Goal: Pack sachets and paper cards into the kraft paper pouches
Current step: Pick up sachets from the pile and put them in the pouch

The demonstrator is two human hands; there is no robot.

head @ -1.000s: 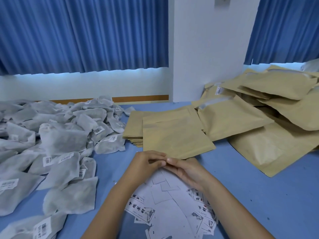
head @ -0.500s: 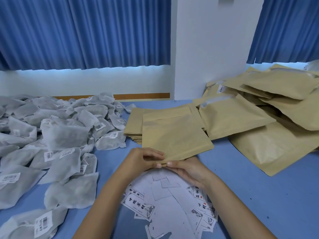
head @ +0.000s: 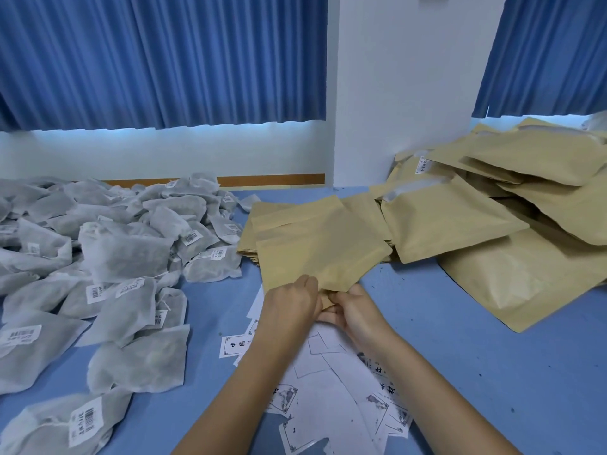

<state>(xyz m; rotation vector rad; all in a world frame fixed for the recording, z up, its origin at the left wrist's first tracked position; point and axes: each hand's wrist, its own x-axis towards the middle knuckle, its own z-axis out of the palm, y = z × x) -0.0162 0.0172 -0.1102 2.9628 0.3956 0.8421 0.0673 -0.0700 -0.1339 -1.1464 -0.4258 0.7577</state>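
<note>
Pinching near edge of top pouch w/ left hand & right hand, close together; 1 s ago meeting over cards, short of it. Prob. starting to open it, resting on flat stack at mid bench. Counting: sachets approx 30+, cards a dozen-ish, filled pouches approx 8.

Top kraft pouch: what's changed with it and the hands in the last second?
The left hand and right hand moved forward off the paper cards and took hold of the top kraft pouch by its near edge. Sachets and heaped pouches stayed put.
</note>
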